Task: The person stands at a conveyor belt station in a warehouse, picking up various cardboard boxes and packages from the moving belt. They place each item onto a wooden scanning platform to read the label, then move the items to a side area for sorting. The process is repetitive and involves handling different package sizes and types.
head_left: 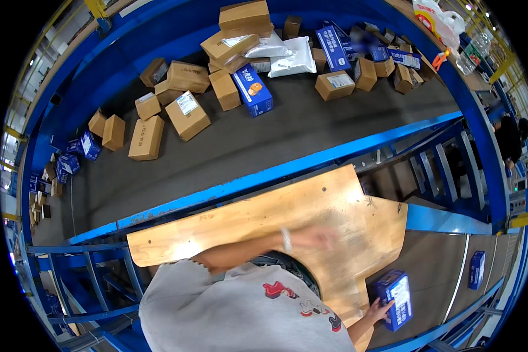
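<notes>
My left hand [318, 237], smeared by motion, is over the wooden work board [287, 208], a pale band on its wrist. Its fingers cannot be made out, and nothing held shows in it. At the lower right my right hand [380, 311] grips the near left side of a blue box [395, 287], fingers reaching onto its printed face beside a white label. That box rests on the dark side belt [431, 264], just right of the board's edge.
Beyond the board runs a wide dark conveyor belt [217, 158] with several brown cartons [188, 115], blue boxes [252, 91] and white mailer bags [293, 57]. Blue steel rails [287, 170] border it. Another blue box [477, 270] lies farther right on the side belt. A person [510, 138] stands at the far right.
</notes>
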A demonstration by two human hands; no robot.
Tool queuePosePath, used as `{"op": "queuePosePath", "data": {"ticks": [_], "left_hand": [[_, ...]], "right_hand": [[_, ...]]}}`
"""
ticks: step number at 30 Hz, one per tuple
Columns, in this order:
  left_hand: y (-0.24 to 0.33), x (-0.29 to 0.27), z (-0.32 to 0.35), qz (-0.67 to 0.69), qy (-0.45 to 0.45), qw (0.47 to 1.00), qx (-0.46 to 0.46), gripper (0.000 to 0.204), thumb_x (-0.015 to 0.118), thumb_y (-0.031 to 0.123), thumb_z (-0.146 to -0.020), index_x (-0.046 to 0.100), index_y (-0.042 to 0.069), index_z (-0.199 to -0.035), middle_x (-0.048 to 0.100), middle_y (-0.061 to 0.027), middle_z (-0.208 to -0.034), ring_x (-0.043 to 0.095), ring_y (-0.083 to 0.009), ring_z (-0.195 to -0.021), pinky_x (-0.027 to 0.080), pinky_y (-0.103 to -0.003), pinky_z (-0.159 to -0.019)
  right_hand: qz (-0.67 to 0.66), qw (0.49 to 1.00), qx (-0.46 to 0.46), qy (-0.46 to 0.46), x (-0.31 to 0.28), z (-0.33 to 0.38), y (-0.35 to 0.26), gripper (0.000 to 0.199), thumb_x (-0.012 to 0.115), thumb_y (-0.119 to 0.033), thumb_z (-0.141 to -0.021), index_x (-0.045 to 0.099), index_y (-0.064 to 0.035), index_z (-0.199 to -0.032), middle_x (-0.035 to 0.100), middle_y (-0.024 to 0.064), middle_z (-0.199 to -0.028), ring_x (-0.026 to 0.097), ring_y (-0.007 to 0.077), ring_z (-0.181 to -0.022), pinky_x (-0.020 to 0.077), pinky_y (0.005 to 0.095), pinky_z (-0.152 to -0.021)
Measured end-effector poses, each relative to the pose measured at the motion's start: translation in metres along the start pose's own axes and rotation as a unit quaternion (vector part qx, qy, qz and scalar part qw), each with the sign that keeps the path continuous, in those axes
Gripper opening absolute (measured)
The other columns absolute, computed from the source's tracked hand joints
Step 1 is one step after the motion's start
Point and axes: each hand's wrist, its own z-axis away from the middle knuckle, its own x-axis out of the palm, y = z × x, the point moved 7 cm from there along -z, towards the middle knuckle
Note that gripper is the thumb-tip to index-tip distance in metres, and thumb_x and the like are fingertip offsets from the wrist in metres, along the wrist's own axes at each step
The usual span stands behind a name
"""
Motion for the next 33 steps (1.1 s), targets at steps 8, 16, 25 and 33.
{"op": "queuePosePath", "data": {"ticks": [8, 16, 25, 33], "left_hand": [[0.029, -0.451, 0.072, -0.215, 0.593, 0.753, -0.187, 0.075, 0.081, 0.042, -0.082, 0.053, 0.002, -0.140, 0.057, -0.0201, -0.137, 0.057, -0.0304, -0.127, 0.047, -0.040, -0.108], [0.010, -0.679, -0.026, -0.278, 0.627, 0.558, -0.467, 0.142, 0.077, 0.081, -0.064, 0.011, 0.003, -0.162, 0.020, -0.0331, -0.162, 0.022, -0.0506, -0.151, 0.031, -0.060, -0.119], [-0.019, -0.688, -0.054, -0.372, 0.629, 0.488, -0.477, 0.134, 0.089, 0.048, -0.064, 0.004, 0.030, -0.166, 0.005, -0.0311, -0.166, 0.020, -0.0522, -0.150, 0.025, -0.070, -0.114], [0.022, -0.526, -0.053, 0.145, 0.594, 0.790, -0.053, 0.094, 0.075, 0.045, -0.083, 0.035, 0.008, -0.159, 0.046, -0.0236, -0.153, 0.045, -0.0425, -0.141, 0.033, -0.060, -0.118]], "right_hand": [[0.171, 0.922, -0.124, -0.325, 0.464, -0.025, 0.031, 0.047, 0.074, -0.027, -0.094, 0.063, 0.0019, -0.130, 0.070, 0.0125, -0.115, 0.064, 0.0190, -0.094, 0.0527, 0.0335, -0.087], [0.342, 0.401, -0.544, -0.653, 0.862, 0.353, 0.169, 0.107, 0.093, -0.011, -0.056, 0.043, -0.0079, -0.151, 0.039, 0.0216, -0.155, 0.038, 0.0422, -0.143, 0.0402, 0.0483, -0.113], [0.560, 0.021, -0.524, -0.642, 1.045, 0.428, 0.376, 0.137, 0.091, -0.015, -0.064, 0.000, -0.0151, -0.166, 0.009, 0.0181, -0.170, 0.003, 0.0387, -0.159, 0.0147, 0.0597, -0.125], [0.340, 0.208, -0.474, -0.785, 0.996, 0.360, 0.241, 0.137, 0.091, -0.042, -0.051, 0.020, -0.0026, -0.162, 0.044, 0.0240, -0.144, 0.041, 0.0418, -0.136, 0.0308, 0.0501, -0.118]]}}
